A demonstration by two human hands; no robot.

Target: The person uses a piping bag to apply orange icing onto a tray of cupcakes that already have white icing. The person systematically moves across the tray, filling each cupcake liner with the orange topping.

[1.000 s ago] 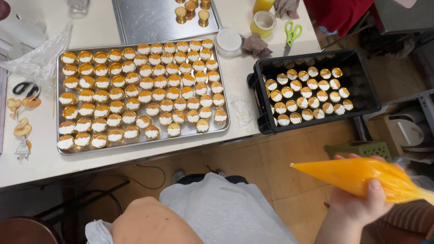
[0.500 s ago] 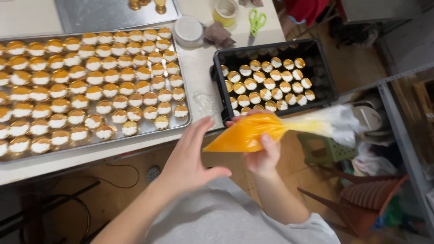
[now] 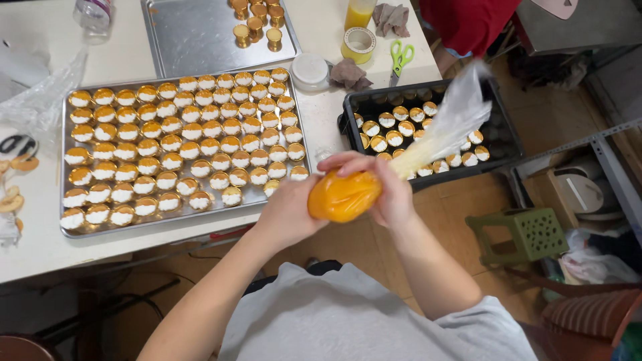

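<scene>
Both my hands hold a clear piping bag [image 3: 348, 194] full of orange filling, just off the table's front edge. My left hand [image 3: 291, 210] cups the bag's bulging end from below. My right hand [image 3: 386, 187] grips the bag where the filling ends, and the empty plastic tail [image 3: 455, 120] streams up to the right. To the left lies a metal baking tray [image 3: 294, 194] with several rows of small gold cups [image 3: 180, 144] holding white filling. A black crate [image 3: 501, 144] at the right holds more filled cups, partly hidden by the bag's tail.
A second metal tray [image 3: 194, 37] at the back carries a few gold cups. Nearby are a tape roll [image 3: 358, 44], green scissors [image 3: 400, 57], a white lid [image 3: 311, 67], cloths and a bottle [image 3: 93, 17]. A green stool [image 3: 528, 234] stands on the floor.
The bag swung from my right side in front of me. My left hand came up and took its bulging end; the bag is now bunched short between both hands.
</scene>
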